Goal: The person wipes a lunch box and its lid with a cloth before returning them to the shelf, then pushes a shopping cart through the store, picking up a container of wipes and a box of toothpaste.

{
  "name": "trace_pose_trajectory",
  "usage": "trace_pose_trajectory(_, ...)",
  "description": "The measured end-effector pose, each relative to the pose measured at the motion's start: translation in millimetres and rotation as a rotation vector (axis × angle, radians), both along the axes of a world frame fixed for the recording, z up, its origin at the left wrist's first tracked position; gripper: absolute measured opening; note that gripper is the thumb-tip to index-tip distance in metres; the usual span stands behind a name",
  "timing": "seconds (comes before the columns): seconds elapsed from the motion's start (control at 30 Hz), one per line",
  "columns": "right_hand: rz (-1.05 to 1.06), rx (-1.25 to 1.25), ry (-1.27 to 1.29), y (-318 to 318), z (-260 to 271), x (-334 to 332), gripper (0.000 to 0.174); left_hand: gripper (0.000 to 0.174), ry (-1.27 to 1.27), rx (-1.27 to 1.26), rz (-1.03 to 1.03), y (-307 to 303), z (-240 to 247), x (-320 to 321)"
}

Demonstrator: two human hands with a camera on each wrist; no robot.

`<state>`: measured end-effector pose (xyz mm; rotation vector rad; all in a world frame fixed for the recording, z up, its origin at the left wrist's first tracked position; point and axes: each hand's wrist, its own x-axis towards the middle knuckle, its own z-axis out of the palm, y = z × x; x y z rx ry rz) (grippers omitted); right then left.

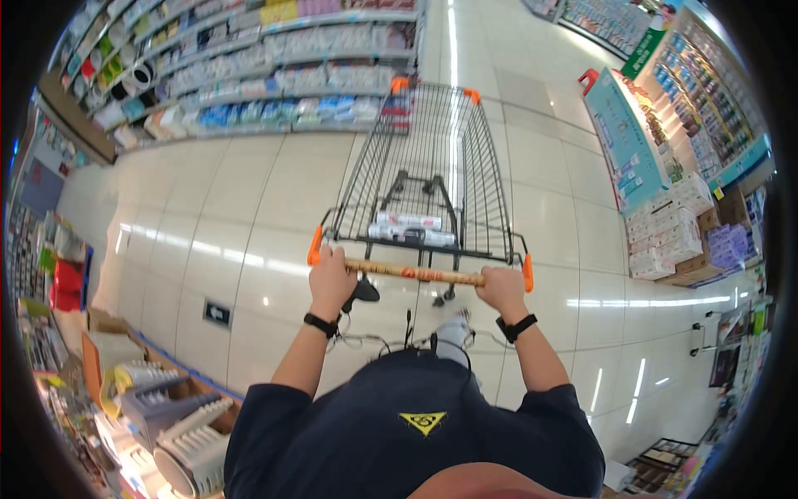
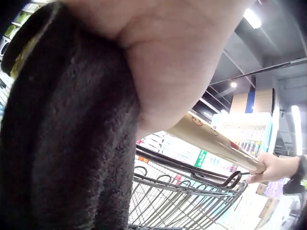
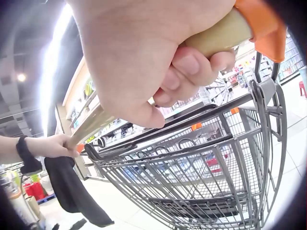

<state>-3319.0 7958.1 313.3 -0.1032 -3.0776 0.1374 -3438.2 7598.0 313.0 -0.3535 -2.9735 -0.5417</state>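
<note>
A wire shopping cart with orange corner pieces stands in front of me. My left hand grips the left end of its tan handle, which has red print in the middle. My right hand holds the right end, its fingers curled round the bar in the right wrist view, close to an orange end piece. A limp black cloth item hangs down at my left hand and fills much of the left wrist view. White and silver printed pieces show at the cart's near end.
Shelves of packaged goods run along the far left. To the right stand a light-blue display counter and stacked white cartons. Plastic stools are piled at the near left. Glossy tiled floor extends round the cart.
</note>
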Motion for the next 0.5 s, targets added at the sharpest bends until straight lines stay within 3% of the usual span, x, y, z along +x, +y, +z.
trace_pose_trajectory(0.27, -0.054, -0.016, 0.064, -32, -39, 0, 0.017, 0.026, 0.062, 0.014, -0.02, -23, -42, -19)
trace_pose_trajectory(0.37, -0.005, -0.107, 0.019, 125, 2, -86, 0.018, 0.029, 0.043, -0.025, -0.034, 132, -9, -110)
trace_pose_trajectory(0.5, 0.009, -0.097, 0.016, 210, 3, -137, 0.018, 0.029, 0.054, -0.018, -0.041, 215, 3, -161)
